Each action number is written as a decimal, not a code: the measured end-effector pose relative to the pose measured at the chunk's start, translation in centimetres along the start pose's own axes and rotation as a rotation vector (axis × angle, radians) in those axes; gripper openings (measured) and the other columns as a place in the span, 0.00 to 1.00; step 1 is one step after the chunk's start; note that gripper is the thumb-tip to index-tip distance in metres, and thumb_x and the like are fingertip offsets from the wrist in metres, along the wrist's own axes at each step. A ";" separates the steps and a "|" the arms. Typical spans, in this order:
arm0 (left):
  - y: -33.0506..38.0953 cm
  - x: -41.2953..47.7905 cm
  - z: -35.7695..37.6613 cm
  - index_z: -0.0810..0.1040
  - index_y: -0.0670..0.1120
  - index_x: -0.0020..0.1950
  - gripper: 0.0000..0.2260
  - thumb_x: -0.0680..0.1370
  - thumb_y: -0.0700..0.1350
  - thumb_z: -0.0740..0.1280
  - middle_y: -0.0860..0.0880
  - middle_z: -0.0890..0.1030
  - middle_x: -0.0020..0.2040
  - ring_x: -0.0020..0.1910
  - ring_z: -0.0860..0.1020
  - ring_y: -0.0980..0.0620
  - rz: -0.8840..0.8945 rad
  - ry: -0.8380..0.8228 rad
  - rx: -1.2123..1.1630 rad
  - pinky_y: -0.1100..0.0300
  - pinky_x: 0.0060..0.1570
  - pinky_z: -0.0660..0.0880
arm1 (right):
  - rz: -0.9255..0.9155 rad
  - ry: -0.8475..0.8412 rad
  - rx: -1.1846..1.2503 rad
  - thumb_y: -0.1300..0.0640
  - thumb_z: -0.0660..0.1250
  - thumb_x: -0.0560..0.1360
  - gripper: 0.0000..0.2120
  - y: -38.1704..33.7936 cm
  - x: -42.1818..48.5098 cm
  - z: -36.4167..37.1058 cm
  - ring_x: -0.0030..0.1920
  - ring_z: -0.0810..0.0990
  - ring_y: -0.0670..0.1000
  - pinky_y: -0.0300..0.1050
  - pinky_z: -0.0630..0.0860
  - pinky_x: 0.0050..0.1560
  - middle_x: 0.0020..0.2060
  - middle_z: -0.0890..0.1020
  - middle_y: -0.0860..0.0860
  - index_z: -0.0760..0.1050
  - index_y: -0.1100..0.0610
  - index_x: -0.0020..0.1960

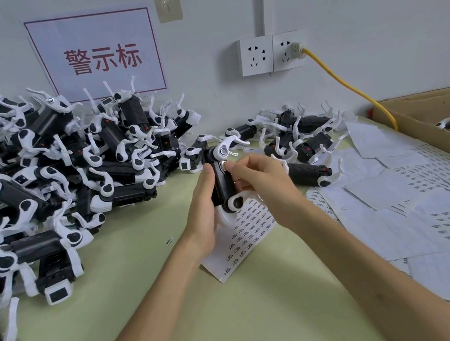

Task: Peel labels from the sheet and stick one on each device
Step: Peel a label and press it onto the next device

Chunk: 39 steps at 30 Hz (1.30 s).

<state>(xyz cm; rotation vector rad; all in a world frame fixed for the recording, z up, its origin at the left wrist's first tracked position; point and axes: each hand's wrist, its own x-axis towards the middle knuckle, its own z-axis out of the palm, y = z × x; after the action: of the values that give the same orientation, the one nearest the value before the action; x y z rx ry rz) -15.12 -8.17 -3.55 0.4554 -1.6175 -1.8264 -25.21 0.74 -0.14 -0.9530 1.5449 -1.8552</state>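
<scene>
Device (221, 182) held upright, off the worktop (237, 323), centre of view. All places below are taken from it.

- Left hand (204, 206): grip wrapped round the device's black body from the left side, thumb up along the edge.
- Right hand (260, 176): thumb and forefinger pinch at the device's upper right edge, just under the white hinge. A pale patch shows there, probably the label going on; too small to be sure.
- Label sheet (244, 241): flat on the worktop directly below the device, partly hidden by both hands.
- Pile of devices (41, 183): well left of it. A smaller lot lies behind and to the right.
- Loose sheets (419, 197): to the right.

Handling, as I judge it: body rigid plastic, light, safe to hold firmly at mid-body. The thin white arms look springy and snag-prone, so keep off them. Labels are tiny and flimsy; lift one by a corner, then press it flat with a fingertip.
</scene>
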 end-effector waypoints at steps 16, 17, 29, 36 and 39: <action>1.3 -0.8 -0.2 0.75 0.34 0.59 0.34 0.77 0.67 0.64 0.41 0.77 0.46 0.48 0.78 0.43 0.030 -0.033 -0.022 0.40 0.58 0.75 | -0.063 -0.265 -0.062 0.55 0.70 0.79 0.13 -0.2 -0.1 -0.7 0.33 0.76 0.50 0.40 0.71 0.36 0.33 0.78 0.52 0.74 0.56 0.38; 1.3 -0.8 -0.1 0.75 0.35 0.57 0.33 0.75 0.67 0.66 0.43 0.77 0.45 0.47 0.77 0.44 0.036 -0.038 -0.019 0.41 0.56 0.75 | -0.058 -0.276 -0.051 0.55 0.70 0.79 0.12 -0.3 -0.1 -0.8 0.33 0.76 0.51 0.40 0.71 0.36 0.33 0.78 0.52 0.74 0.57 0.38; 0.5 -0.4 0.0 0.78 0.37 0.52 0.25 0.77 0.60 0.67 0.45 0.80 0.42 0.45 0.82 0.42 0.035 0.036 0.067 0.40 0.54 0.79 | -0.114 -0.211 -0.204 0.61 0.64 0.83 0.09 -0.1 -0.2 -0.4 0.35 0.74 0.52 0.53 0.71 0.42 0.33 0.77 0.52 0.74 0.60 0.43; 0.4 -0.3 0.1 0.77 0.38 0.53 0.21 0.77 0.57 0.64 0.43 0.78 0.40 0.41 0.80 0.43 -0.019 0.008 0.009 0.43 0.47 0.78 | -0.133 -0.231 -0.212 0.64 0.65 0.82 0.09 -0.1 -0.2 -0.4 0.31 0.73 0.47 0.37 0.73 0.34 0.33 0.75 0.53 0.72 0.61 0.43; 0.6 -0.2 0.2 0.76 0.34 0.56 0.25 0.77 0.57 0.62 0.40 0.79 0.40 0.39 0.81 0.43 -0.040 0.004 -0.015 0.43 0.45 0.81 | -0.138 -0.249 -0.206 0.65 0.65 0.81 0.08 0.0 -0.3 -0.3 0.30 0.73 0.47 0.36 0.71 0.32 0.32 0.74 0.52 0.71 0.61 0.43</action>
<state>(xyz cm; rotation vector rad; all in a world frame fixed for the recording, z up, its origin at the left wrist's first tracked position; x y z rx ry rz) -14.92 -7.92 -3.02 0.4874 -1.6011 -1.8649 -25.28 1.15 -0.20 -1.3604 1.5695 -1.6134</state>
